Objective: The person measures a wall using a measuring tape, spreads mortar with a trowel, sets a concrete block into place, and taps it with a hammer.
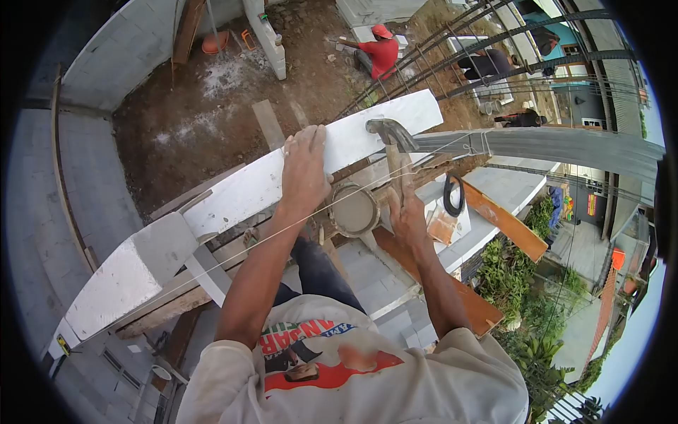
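Observation:
My left hand (305, 166) lies over a long white block (247, 191) on top of the wall, its fingers bent over the far edge. My right hand (407, 215) is wrapped round the wooden handle of a hammer (397, 152). The metal head of the hammer touches or hangs just over the white block near its right end. A taut string (282, 226) runs across, passing over my left forearm and by the hammer handle. Between my hands, below the block, is a round bucket (354, 210) of grey mix.
Left, another white block (116, 286) continues the wall, with a yellow level (63, 344) at its end. Steel bars (452, 53) and a grey beam (565, 150) stretch right. Below, a person in a red shirt (380, 56) crouches on soil; other people are further right.

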Action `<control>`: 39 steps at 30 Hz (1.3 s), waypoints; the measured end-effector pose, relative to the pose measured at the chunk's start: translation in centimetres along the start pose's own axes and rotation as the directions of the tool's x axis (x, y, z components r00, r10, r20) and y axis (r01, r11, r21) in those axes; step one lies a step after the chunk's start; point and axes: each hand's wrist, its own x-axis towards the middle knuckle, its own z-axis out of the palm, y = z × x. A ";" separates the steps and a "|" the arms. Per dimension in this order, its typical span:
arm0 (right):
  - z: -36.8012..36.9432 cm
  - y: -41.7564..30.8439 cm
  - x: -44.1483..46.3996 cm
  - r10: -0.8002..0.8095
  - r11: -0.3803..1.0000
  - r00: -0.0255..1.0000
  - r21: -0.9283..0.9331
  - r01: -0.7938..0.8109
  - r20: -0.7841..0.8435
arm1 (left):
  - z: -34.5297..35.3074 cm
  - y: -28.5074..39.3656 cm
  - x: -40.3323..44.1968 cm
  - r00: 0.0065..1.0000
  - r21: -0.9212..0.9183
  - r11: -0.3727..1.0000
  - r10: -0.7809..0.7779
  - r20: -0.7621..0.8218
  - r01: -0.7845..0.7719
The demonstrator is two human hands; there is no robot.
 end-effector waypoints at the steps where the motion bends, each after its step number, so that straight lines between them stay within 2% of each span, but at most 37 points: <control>1: 0.0 0.5 0.1 -0.055 0.995 0.998 -0.080 0.058 0.041 | 0.0 0.1 -0.1 1.000 -0.005 1.000 -0.002 0.005 0.002; 2: -0.8 -1.0 0.5 -0.054 0.995 0.998 -0.082 0.057 0.042 | -0.2 0.1 -0.1 1.000 -0.017 1.000 -0.006 0.009 0.006; 4: -2.7 -3.8 0.8 0.195 0.981 0.969 -0.004 -0.196 0.152 | -0.1 -0.1 -0.2 1.000 -0.031 0.999 -0.008 0.021 0.009; 5: -2.3 -3.6 0.5 0.199 0.980 0.969 -0.006 -0.200 0.150 | 0.0 -0.2 -0.1 1.000 -0.018 1.000 0.003 0.006 -0.002; 6: -1.4 -2.9 0.0 0.110 0.993 0.993 0.041 -0.112 0.047 | 0.2 -0.3 -0.1 1.000 -0.005 1.000 0.010 -0.013 -0.010; 8: -0.6 -1.4 -0.8 0.032 0.996 0.997 0.080 -0.027 -0.065 | 0.0 -0.1 -0.2 1.000 -0.020 1.000 0.003 -0.001 -0.003; 10: -1.0 -1.0 -0.2 0.042 0.990 0.986 -0.138 -0.020 0.161 | -0.4 0.2 -0.1 1.000 -0.032 0.999 0.019 0.004 -0.019; 11: -1.7 -1.5 -0.1 0.041 0.990 0.989 -0.138 -0.020 0.145 | -0.4 0.4 -0.2 1.000 -0.029 1.000 0.009 0.009 -0.009; 13: -2.5 -2.8 -0.1 -0.035 0.999 0.997 0.003 0.035 0.068 | -0.5 0.2 0.0 1.000 -0.020 1.000 0.008 0.014 -0.008; 17: -1.1 -2.6 -1.2 -0.043 0.996 0.999 0.071 0.045 -0.032 | -0.7 0.6 -0.2 0.999 -0.016 1.000 0.026 0.030 -0.026; 19: -1.2 -1.5 -0.8 -0.091 0.994 0.990 -0.056 0.097 0.112 | -0.8 0.9 0.4 0.995 -0.013 0.997 0.078 0.054 -0.077; 20: -2.3 -3.3 -0.7 0.111 0.994 0.972 -0.030 -0.107 0.208 | -0.5 0.7 0.5 0.997 0.007 0.998 0.055 0.046 -0.055; 21: -1.9 -3.0 -2.0 0.137 0.991 0.976 -0.024 -0.135 0.166 | -0.2 0.5 0.3 0.998 0.027 0.999 0.034 0.048 -0.035; 22: -0.8 -2.3 -3.8 0.083 0.996 0.992 0.023 -0.085 0.099 | -0.5 0.8 0.3 0.997 0.025 1.000 0.016 0.069 -0.018; 23: 0.1 -1.7 -5.7 0.028 0.998 0.999 0.061 -0.030 0.027 | -0.4 0.8 0.3 0.993 0.027 0.997 0.068 0.094 -0.071; 25: 1.9 -1.9 -10.3 0.173 0.978 0.985 0.116 -0.172 0.003 | 0.1 0.6 0.3 0.997 0.008 1.000 0.019 0.077 -0.020; 26: 2.8 -1.0 -12.1 0.314 0.917 0.928 0.190 -0.351 0.201 | 0.0 0.5 0.3 0.991 0.013 0.997 0.074 0.111 -0.076; 27: 3.9 0.3 -14.4 0.407 0.818 0.820 0.239 -0.523 0.402 | -0.1 0.5 0.2 0.991 0.007 0.998 0.062 0.117 -0.063; 28: 6.5 1.5 -17.9 0.452 0.786 0.815 0.269 -0.556 0.364 | -0.1 0.5 0.1 0.991 0.002 0.999 0.047 0.125 -0.047; 29: 8.4 2.5 -20.7 0.496 0.752 0.803 0.299 -0.587 0.330 | 0.0 0.9 0.0 0.982 0.009 0.995 0.093 0.163 -0.096; 31: 8.5 3.5 -23.8 0.648 0.410 0.467 0.242 -0.880 0.602 | 0.2 1.8 -0.7 0.987 0.219 0.969 0.085 0.137 -0.114; 33: 13.2 8.1 -28.5 0.726 0.063 0.224 0.261 -0.963 0.650 | 1.4 2.5 -2.5 0.984 0.326 0.930 0.146 0.104 -0.173; 35: 19.5 14.6 -34.1 0.734 -0.076 0.085 0.205 -0.976 0.673 | 2.4 3.5 -6.3 0.931 0.328 0.872 0.355 0.089 -0.364; 36: 21.8 18.3 -37.1 0.692 0.450 0.290 -0.080 -0.889 0.661 | 3.2 3.7 -8.6 0.907 0.256 0.873 0.378 0.188 -0.416; 37: 23.2 20.4 -40.2 0.543 0.818 0.441 -0.331 -0.471 0.714 | 3.5 3.6 -11.3 0.876 0.185 0.874 0.389 0.285 -0.449; 38: 23.4 21.5 -41.9 0.711 0.631 0.400 -0.273 -0.726 0.579 | 4.2 3.1 -13.8 0.827 0.115 0.909 0.305 0.472 -0.401; 39: 24.0 22.9 -43.2 0.734 0.617 0.424 -0.260 -0.743 0.530 | 4.8 2.0 -16.1 0.737 0.057 0.940 0.224 0.637 -0.335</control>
